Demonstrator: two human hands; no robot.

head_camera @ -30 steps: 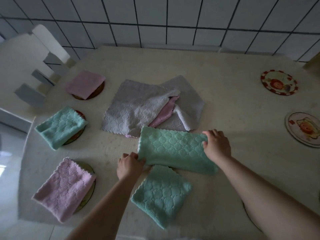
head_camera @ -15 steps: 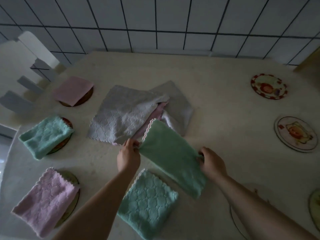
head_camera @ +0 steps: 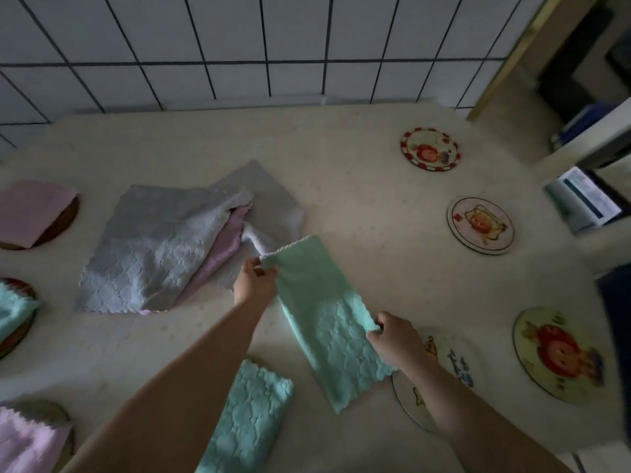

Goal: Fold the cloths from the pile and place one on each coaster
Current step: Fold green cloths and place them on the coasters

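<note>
A folded green cloth point(head_camera: 324, 322) hangs stretched between my hands above the table. My left hand point(head_camera: 254, 281) pinches its far corner and my right hand point(head_camera: 396, 339) grips its near right edge. The pile point(head_camera: 160, 247) of grey and pink cloths lies left of centre. Another folded green cloth point(head_camera: 249, 421) lies near the front edge. Bare picture coasters sit at right: one far point(head_camera: 430, 149), one middle point(head_camera: 480, 225), one near point(head_camera: 560, 353), and one point(head_camera: 447, 367) partly under my right wrist. Cloths cover the coasters at left: pink point(head_camera: 30, 209), green point(head_camera: 13, 310), pink point(head_camera: 30, 438).
A white tiled wall point(head_camera: 239, 46) backs the cream table point(head_camera: 358, 199). A white box point(head_camera: 584, 199) and shelf edges stand beyond the table's right side. Open tabletop lies between the pile and the right-hand coasters.
Both hands lifted the folded green cloth off the table and carried it to the right, toward the near coaster. The view swung right, bringing more coasters into sight.
</note>
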